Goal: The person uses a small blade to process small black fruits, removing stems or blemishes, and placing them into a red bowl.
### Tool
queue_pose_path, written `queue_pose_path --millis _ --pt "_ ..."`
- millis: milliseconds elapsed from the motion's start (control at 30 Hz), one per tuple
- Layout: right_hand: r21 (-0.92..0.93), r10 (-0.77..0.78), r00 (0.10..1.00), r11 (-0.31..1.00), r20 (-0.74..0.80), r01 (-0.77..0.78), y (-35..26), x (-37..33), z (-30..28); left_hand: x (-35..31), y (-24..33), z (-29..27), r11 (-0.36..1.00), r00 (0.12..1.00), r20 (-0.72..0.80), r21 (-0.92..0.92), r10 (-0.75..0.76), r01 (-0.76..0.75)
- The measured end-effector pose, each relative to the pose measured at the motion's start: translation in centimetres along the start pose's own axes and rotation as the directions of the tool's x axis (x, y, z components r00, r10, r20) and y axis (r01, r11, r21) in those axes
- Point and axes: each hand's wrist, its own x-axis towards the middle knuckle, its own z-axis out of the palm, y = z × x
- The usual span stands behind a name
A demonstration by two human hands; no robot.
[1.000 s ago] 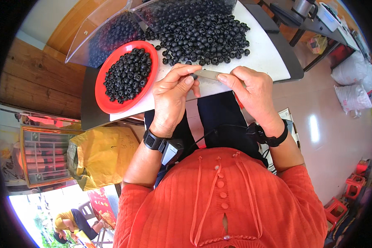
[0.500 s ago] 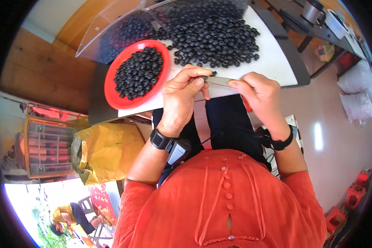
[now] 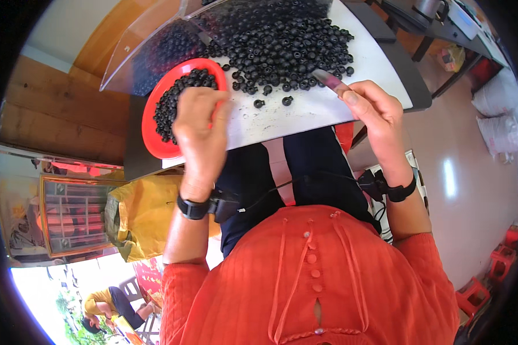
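Two dark round fruits [image 3: 287, 101] lie nearest me on the white worktop [image 3: 253, 129], just in front of the big pile [image 3: 288, 54]. The person's right hand [image 3: 379, 112] has its grip wrapped round a small knife [image 3: 328, 79], blade slanting leftward to the pile's edge. The left hand [image 3: 200, 121], a bit blurred, is at the right side of the red plate [image 3: 154, 144] — whether its grip has anything in it, I can't tell from here. More dark fruits [image 3: 168, 109] heap up in that plate, and behind it stands a clear plastic container [image 3: 138, 49].
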Motion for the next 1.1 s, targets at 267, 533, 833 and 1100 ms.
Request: queue_pose_path --millis 267,533,833,1100 --pt "-0.07 -0.012 1.0 0.997 -0.021 0.011 1.4 0.2 -0.4 1.0 3.8 6.4 0.97 0.949 0.277 0.143 0.15 -0.195" --pt "-0.062 -0.068 0.998 0.996 -0.004 0.067 1.1 0.0 -0.7 0.5 2.5 5.6 0.972 0.935 0.268 -0.098 0.232 -0.213" --pt "-0.067 -0.1 0.995 0.993 -0.006 0.099 1.6 -0.1 -0.7 0.1 3.3 6.6 0.998 0.983 0.173 -0.006 0.068 -0.068" --pt "-0.058 -0.129 0.992 0.99 -0.009 0.129 1.7 -0.3 -0.5 0.6 3.4 6.7 0.964 0.956 0.226 0.146 0.187 -0.223"
